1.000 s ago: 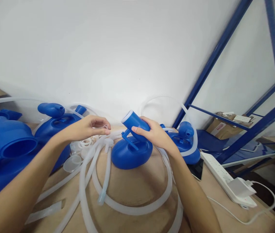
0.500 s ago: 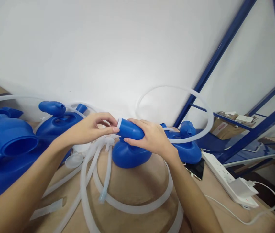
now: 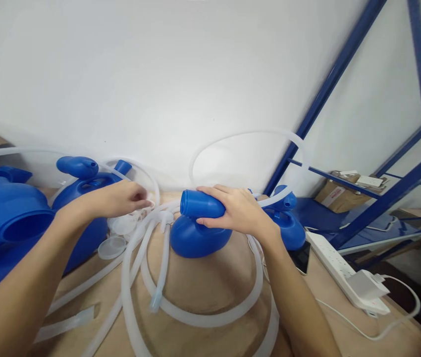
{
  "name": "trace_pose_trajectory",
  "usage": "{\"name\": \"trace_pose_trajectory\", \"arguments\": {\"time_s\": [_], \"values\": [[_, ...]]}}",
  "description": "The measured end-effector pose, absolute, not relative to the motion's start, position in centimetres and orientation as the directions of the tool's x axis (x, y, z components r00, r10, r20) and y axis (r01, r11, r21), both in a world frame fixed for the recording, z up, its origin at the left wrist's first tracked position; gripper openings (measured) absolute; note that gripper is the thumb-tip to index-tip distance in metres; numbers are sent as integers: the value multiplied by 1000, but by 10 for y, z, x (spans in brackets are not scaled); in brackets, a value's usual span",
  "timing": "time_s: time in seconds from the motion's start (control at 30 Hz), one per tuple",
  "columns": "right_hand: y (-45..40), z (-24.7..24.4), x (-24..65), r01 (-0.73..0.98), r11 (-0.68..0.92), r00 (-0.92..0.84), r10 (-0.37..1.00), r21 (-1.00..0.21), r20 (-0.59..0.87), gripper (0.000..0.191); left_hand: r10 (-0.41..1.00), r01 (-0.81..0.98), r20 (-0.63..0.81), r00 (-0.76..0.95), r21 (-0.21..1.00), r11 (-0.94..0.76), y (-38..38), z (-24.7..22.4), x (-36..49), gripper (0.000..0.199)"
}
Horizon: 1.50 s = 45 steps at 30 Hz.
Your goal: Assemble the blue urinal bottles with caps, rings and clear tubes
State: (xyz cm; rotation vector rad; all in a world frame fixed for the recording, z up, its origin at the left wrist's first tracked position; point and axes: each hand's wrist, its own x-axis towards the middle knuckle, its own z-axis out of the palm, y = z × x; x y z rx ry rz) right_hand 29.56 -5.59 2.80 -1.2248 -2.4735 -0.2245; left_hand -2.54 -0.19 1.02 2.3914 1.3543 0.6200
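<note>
My right hand [image 3: 235, 210] is wrapped over the neck of a blue urinal bottle [image 3: 200, 239] standing on the table. The bottle's open, threaded mouth [image 3: 184, 202] faces left, with no lid on it. My left hand [image 3: 127, 198] is off to the left, above a pile of translucent round lids [image 3: 123, 224]. Its fingers are curled together with a pale edge by the fingertips; what they hold is unclear. One more lid [image 3: 112, 247] lies in front of the pile. Translucent hoses [image 3: 132, 297] loop over the table in front of the bottle.
More blue urinal bottles stand at the left [image 3: 13, 203], back left [image 3: 78, 186] and right [image 3: 288, 225]. A phone [image 3: 301, 258] and a white power strip [image 3: 339, 267] with a plugged-in charger lie at the right. Behind them rises a blue metal frame [image 3: 325, 94] with a cardboard box [image 3: 339, 196].
The white piece at the bottle's mouth is gone from it, and the threads show. My left hand has moved left to the lids. My right hand stays on the bottle.
</note>
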Motion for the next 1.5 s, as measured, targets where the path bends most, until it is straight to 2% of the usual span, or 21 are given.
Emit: {"name": "trace_pose_trajectory", "arguments": {"time_s": [0.1,0.17,0.23,0.3,0.33,0.4,0.47,0.53,0.67,0.7,0.8,0.93,1.07,1.17,1.27,1.4,1.5], "values": [[-58,27,289,810,586,-529,740,-14,415,71,902,805,210,377,408,-431,12,0,-38,43],[-58,25,284,815,579,-512,746,-34,426,74,901,795,224,372,425,-433,6,5,-35,46],[-57,22,278,813,579,-494,747,-69,444,78,885,722,226,406,515,-463,-10,15,-22,63],[-56,18,272,798,591,-479,740,-117,472,84,843,543,237,483,674,-501,-28,24,-4,73],[-56,16,269,787,600,-471,737,-146,485,88,817,479,257,516,704,-524,-36,28,5,76],[-57,14,266,752,626,-468,727,-206,502,94,785,465,315,534,666,-583,-47,32,19,79],[-57,15,269,707,655,-471,718,-267,513,98,769,504,383,511,591,-629,-50,35,23,70],[-56,19,278,661,669,-458,719,-340,523,88,772,518,438,460,574,-634,-47,37,16,61],[-50,25,296,556,641,-394,763,-528,512,36,821,508,464,334,645,-571,-40,43,-11,63],[-48,25,297,523,640,-388,767,-564,511,33,822,492,471,321,659,-569,-40,44,-16,63],[-46,24,294,466,634,-360,773,-617,523,40,799,470,510,319,647,-601,-43,45,-22,62],[-46,23,284,475,593,-299,804,-651,514,19,770,509,543,335,583,-633,-50,47,-14,60],[-42,20,285,415,526,-261,850,-742,457,19,770,528,544,332,569,-630,-52,48,-7,59],[-39,17,287,453,557,-244,829,-697,504,13,783,558,537,312,563,-609,-50,47,-4,60],[-40,14,287,551,610,-271,776,-569,570,14,810,585,525,260,582,-565,-48,46,0,62],[-40,9,287,624,712,-365,629,-322,686,24,863,506,481,154,712,-487,-50,47,7,60],[-37,7,291,641,743,-416,545,-191,728,26,891,382,450,66,813,-439,-53,50,6,49]]}}
